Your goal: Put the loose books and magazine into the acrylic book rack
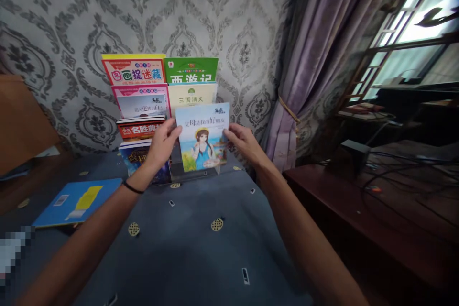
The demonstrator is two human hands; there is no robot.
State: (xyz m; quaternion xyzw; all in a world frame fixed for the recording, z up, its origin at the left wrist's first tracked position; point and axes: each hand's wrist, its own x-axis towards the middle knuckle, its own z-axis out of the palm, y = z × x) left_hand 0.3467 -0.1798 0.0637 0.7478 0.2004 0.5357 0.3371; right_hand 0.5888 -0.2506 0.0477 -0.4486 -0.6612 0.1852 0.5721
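Between my two hands is a light blue book (202,141) with a girl in a yellow hat on its cover, held upright. My left hand (164,142) grips its left edge, thumb toward the cover. On the right edge, my right hand (244,141) pinches the book. Behind and beside it stands a tiered clear rack (195,177) of books. Its left side holds several, among them a pink book (136,72), a red book (138,130) and a dark blue book (143,158). At the right are a green book (191,69) and a cream book (190,94), partly covered.
A blue book (81,201) lies on the dark tablecloth (186,248) at the left. Beyond it is a brown box-like object (25,124). A purple curtain (287,134) hangs at the right, beside a reddish-brown desk (340,186) with tangled cables (401,167).
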